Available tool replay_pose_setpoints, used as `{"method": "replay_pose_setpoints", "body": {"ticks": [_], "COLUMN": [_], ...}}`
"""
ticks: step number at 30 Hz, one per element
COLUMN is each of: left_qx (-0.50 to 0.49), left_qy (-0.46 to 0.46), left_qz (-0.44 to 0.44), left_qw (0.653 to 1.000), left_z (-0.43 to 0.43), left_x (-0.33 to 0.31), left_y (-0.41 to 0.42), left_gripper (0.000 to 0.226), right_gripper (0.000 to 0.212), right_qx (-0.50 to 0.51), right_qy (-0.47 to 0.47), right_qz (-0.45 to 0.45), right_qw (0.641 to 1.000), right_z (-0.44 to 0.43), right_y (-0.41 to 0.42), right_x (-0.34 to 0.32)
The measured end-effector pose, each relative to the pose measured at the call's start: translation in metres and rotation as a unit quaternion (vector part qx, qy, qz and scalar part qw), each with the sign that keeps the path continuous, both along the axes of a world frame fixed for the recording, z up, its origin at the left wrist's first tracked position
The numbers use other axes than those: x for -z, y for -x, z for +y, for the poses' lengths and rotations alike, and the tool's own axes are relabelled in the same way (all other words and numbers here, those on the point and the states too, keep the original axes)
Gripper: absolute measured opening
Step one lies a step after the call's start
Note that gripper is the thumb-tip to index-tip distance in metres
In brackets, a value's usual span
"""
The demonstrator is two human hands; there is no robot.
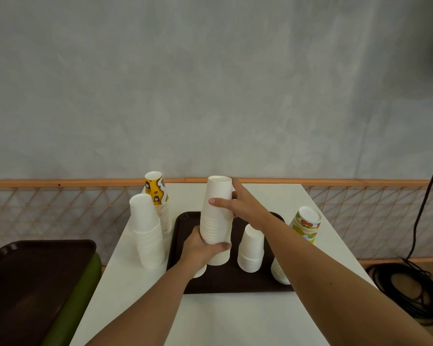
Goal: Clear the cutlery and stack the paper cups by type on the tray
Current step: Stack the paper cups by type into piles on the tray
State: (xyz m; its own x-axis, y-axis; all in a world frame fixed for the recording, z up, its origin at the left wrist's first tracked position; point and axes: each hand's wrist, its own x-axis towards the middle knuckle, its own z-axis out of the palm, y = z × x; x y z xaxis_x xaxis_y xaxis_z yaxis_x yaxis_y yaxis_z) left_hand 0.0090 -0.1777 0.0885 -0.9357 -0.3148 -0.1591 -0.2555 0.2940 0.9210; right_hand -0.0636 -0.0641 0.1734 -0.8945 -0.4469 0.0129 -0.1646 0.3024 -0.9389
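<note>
Head view: tall white cup stack (216, 221) stands near-upright on the dark tray (235, 283), left hand (200, 250) wrapped round its lower section, right hand (248, 208) clasping its upper section, so seating pressure should run straight down the long axis.

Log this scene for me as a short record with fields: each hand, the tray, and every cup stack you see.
left hand: grips the lower part of the tall white stack
right hand: holds the same stack's upper part
tray: dark, on the white table; tall stack over it, short white stack on it
left of tray: white stack, yellow printed stack behind it
right side: green printed stack, tilted, base hidden by the arm
cutlery: none visible
</note>
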Motion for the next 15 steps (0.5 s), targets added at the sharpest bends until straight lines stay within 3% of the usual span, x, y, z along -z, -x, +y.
{"method": "replay_pose_setpoints", "body": {"ticks": [7, 15], "left_qx": [-0.004, -0.003], "left_qy": [0.010, 0.001], "left_qz": [-0.009, -0.013], "left_qw": [1.000, 1.000], "left_z": [-0.001, -0.001], "left_x": [0.002, 0.007], "left_y": [-0.004, -0.008], "left_gripper": [0.085, 0.084], "right_gripper": [0.053, 0.064], "right_qx": [0.010, 0.052], "right_qy": [0.027, 0.096], "right_qz": [0.019, 0.068], "right_qw": [0.999, 0.992], "right_z": [-0.001, 0.004], "right_y": [0.000, 0.008], "right_x": [-0.012, -0.051]}}
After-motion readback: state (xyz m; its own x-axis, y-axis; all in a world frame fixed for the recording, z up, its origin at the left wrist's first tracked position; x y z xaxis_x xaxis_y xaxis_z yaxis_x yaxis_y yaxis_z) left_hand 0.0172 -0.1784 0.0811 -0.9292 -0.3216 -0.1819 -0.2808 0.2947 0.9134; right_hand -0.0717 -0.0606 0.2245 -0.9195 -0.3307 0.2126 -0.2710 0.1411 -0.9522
